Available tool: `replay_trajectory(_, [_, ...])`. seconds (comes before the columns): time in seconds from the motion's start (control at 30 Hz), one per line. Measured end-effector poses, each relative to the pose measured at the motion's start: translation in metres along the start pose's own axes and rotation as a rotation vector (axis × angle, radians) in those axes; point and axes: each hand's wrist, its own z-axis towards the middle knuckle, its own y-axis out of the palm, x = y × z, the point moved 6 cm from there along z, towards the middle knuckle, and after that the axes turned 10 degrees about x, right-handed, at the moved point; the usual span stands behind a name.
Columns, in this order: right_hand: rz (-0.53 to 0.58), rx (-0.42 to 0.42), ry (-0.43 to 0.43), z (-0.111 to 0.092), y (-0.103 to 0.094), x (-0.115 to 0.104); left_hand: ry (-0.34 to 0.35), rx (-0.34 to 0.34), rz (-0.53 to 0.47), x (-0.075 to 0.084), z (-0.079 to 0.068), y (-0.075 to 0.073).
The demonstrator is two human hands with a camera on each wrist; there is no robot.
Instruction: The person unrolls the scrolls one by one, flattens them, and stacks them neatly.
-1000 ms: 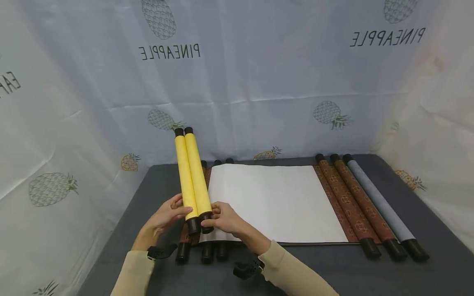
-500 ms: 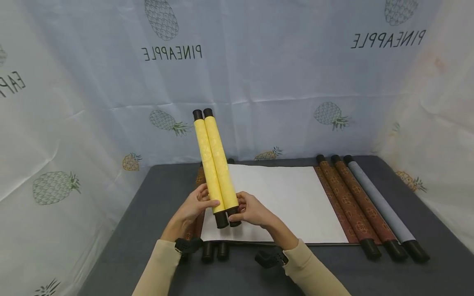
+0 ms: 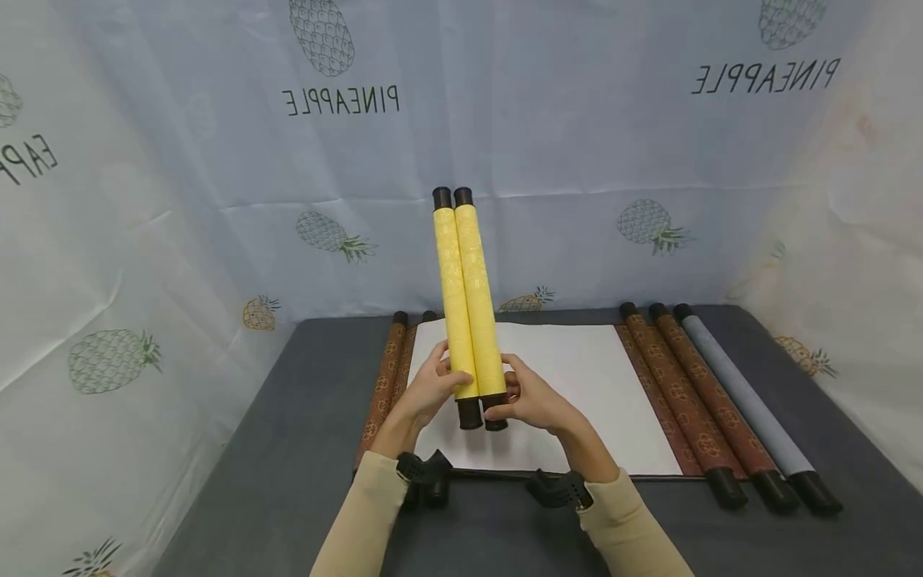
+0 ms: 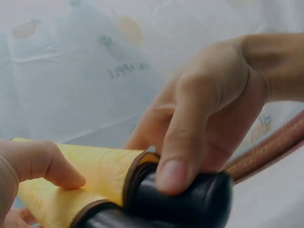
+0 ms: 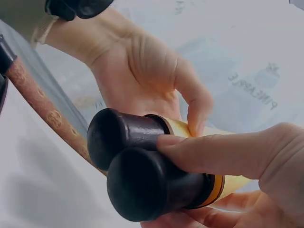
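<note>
A yellow scroll, its two rolled halves side by side, is held up over an unrolled white scroll, near end tilted toward me. My left hand grips its left roll, thumb on the yellow cloth just above the black knob. On the other side my right hand holds the right roll, the thumb pressing on its black knob in the left wrist view. Both black knobs show large in the right wrist view, the left knob behind the right knob. Fingers of both hands go partly hidden behind the rolls.
Brown patterned rolls lie at the white scroll's left end. At its right lie more brown rolls and a grey scroll, all on a dark table. A pineapple-print curtain hangs behind and at both sides.
Both hands have carried the yellow scroll rightward and upward, from over the brown rolls at left to over the white sheet. It now stands more upright in view. Both grips look the same.
</note>
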Motion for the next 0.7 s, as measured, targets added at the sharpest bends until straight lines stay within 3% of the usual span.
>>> replay_trajectory(0.23, [-0.039, 0.079, 0.008, -0.002, -0.017, 0.008, 0.006, 0.059, -0.044, -0.004, 0.010, 0.029])
replay_trajectory(0.43, [-0.102, 0.106, 0.038, -0.003, -0.024, 0.014, 0.006, 0.114, -0.046, -0.012, 0.014, 0.035])
replay_trajectory(0.57, [-0.159, 0.155, 0.075, -0.003, -0.034, 0.016, 0.025, 0.092, -0.039, -0.017, 0.014, 0.040])
replay_trajectory(0.7, [-0.101, 0.296, 0.142, -0.002, -0.046, 0.021, 0.024, 0.048, -0.048, -0.021, 0.013, 0.047])
